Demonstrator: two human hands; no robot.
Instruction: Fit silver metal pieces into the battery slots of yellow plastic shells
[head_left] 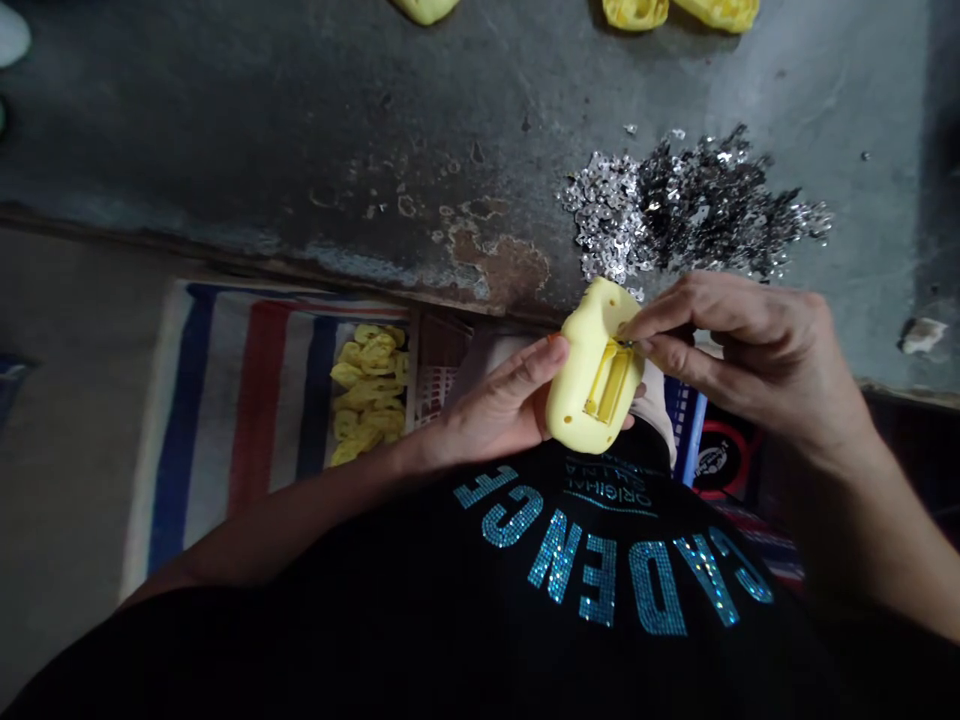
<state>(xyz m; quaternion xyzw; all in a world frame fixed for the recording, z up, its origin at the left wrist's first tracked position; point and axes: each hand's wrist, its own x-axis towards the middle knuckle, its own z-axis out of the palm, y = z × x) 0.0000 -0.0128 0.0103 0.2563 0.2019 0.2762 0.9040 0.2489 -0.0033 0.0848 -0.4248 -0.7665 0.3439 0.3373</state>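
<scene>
Pale yellow moulded plastic piece point(592, 375), rounded and chunky, narrower at the far end, wider and bulbous at the near end, matte surface. Face toward the camera has a rectangular recessed slot point(607, 382) in a brighter, more saturated yellow, with a raised rim. Exact kind of part can't be told. Piece is held up in both hands over the person's lap, tilted, just in front of the chest and near the edge of the concrete ledge.

Left hand point(495, 400) cradles it from below and the side, palm against the piece, thumb lying along its upper side, so closed around it with a firm hold. Right hand point(720, 345) comes in from the other side in a tight pinch, thumb and fingertips point(630, 335) meeting at the top edge of the slot. Something tiny may be between them, too small to tell.

Just past the hands, a heap of silver sequins point(679, 210) lies on the grey stained concrete ledge point(300, 130), its lower edge almost at the right hand. More yellow pieces point(675, 10) sit at the far edge of the ledge, cut off by the frame. To the left, a stack of similar yellow pieces point(367, 395) lies on a striped woven sheet point(247, 420) in red, blue and white. Below the hands is the person's black shirt point(585, 570) with teal sparkly lettering, upside down from this view
</scene>
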